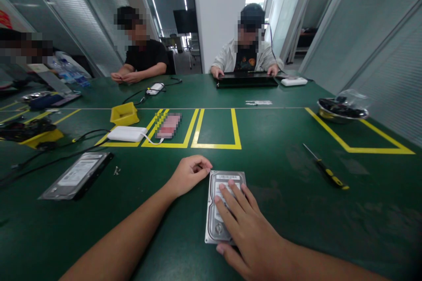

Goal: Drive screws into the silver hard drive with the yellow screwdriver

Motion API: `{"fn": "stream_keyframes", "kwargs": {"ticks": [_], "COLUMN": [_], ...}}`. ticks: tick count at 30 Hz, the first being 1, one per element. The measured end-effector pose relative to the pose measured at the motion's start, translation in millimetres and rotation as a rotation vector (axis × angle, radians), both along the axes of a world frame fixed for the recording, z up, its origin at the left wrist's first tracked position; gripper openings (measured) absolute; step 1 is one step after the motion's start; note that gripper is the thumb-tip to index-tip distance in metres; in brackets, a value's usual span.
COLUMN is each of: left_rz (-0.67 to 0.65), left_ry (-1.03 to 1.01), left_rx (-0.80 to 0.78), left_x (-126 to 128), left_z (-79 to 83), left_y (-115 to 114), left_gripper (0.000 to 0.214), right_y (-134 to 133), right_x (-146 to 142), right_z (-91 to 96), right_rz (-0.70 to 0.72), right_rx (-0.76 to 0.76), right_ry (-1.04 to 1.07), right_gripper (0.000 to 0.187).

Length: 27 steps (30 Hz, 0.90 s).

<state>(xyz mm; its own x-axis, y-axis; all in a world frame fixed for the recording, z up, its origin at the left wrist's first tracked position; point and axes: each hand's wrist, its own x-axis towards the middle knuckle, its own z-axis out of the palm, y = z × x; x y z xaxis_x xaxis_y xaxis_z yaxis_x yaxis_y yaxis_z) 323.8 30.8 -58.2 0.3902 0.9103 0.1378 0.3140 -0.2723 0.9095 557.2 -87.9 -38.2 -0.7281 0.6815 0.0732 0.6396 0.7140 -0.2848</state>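
Observation:
A silver hard drive lies flat on the green table right in front of me. My right hand rests on top of it with the fingers stretched out flat, the thumb at its near edge. My left hand is curled in a pinch at the drive's far left corner; what its fingertips hold is too small to see. A second hard drive lies to the left, apart from both hands. A screwdriver with a yellow and black handle lies to the right, untouched.
Small screws lie near the second drive. A yellow bin, a white power bank, cables and yellow taped boxes sit beyond. A metal bowl stands at the far right. Two people sit across the table, one at a laptop.

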Motion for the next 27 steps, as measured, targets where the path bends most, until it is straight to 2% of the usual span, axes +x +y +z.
{"fn": "stream_keyframes", "kwargs": {"ticks": [8, 27], "left_rz": [-0.029, -0.118], "left_ry": [0.073, 0.101], "left_rx": [0.062, 0.067], "left_x": [-1.8, -5.3], "left_z": [4.2, 8.2], "left_y": [0.6, 1.5], "left_gripper": [0.014, 0.015], "right_y": [1.2, 1.2], "right_x": [0.8, 1.5], "right_z": [-0.9, -0.2], "right_rz": [-0.003, -0.006], "right_rx": [-0.023, -0.038], "right_ry": [-0.007, 0.001], "right_gripper": [0.077, 0.077]}}
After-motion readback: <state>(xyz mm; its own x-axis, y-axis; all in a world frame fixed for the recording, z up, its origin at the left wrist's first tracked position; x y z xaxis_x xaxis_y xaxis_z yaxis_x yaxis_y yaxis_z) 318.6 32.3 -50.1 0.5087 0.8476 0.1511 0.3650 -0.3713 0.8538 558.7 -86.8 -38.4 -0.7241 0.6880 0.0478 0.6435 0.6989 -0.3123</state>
